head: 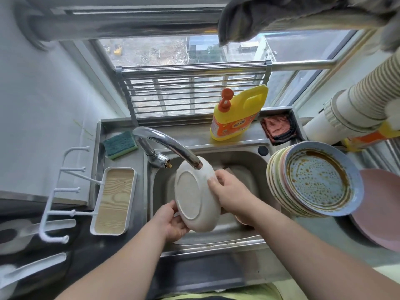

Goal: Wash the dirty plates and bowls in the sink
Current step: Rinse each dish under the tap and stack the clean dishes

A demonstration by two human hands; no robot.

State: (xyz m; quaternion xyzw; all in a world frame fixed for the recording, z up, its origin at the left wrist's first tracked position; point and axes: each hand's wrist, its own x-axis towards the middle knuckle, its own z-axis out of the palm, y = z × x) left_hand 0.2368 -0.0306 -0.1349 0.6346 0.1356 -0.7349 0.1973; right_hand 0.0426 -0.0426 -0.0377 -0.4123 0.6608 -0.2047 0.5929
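Both hands hold plate [195, 197]: left hand [173, 221] grips near rim, right hand [229, 191] far rim, tilted under tap [173, 148] so underside rinses.

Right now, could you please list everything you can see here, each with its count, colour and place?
plate: one, white, over the sink under the tap, underside up
sink: one, steel, centre
tap: one, chrome, behind the sink
dirty plates: one stack, top blue and stained, right of the sink
pink plate: one, far right
soap bottle: one, yellow, behind the sink
sponge: one, green and yellow, back left
cloth: one, reddish, back right
tray: one, white with wood look, left
left hand: holds the plate's lower edge
right hand: holds its right rim
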